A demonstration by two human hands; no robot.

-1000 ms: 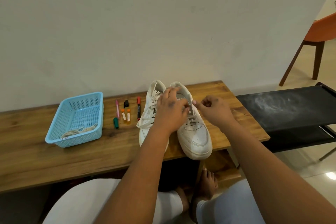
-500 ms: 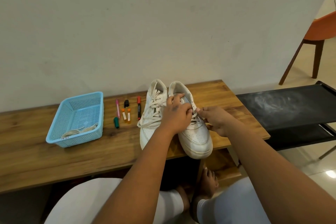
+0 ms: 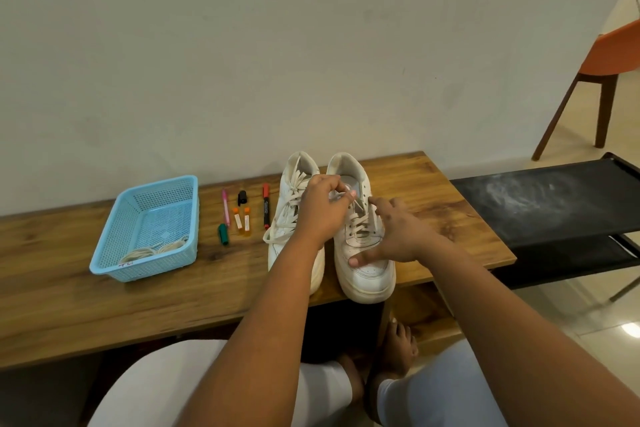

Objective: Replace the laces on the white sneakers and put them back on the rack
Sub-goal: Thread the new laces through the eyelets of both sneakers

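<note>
Sneakers, white, side by side on wooden bench, toes toward the person.

Right sneaker (image 3: 363,253) scuffed, toe over the bench (image 3: 104,298) front edge, laces (image 3: 360,225) still threaded low down, loosened at the top. Left sneaker (image 3: 294,204) just beside it, touching or nearly so, its flat laces hanging slack over the side. Blue basket (image 3: 114,239) well to the left with a coil of cream laces (image 3: 156,250) inside; markers (image 3: 266,206) and small tubes between basket and shoes. Plain pale wall behind, black fabric rack (image 3: 554,201) at the bench's right end, orange chair (image 3: 609,52) beyond, tiled floor. Left hand (image 3: 323,210) curled over the right sneaker's tongue, fingertips pinching a lace. Right hand (image 3: 394,236) spread wide, fingers straight, thumb pressing the toe box, forefinger near the top eyelets.
</note>
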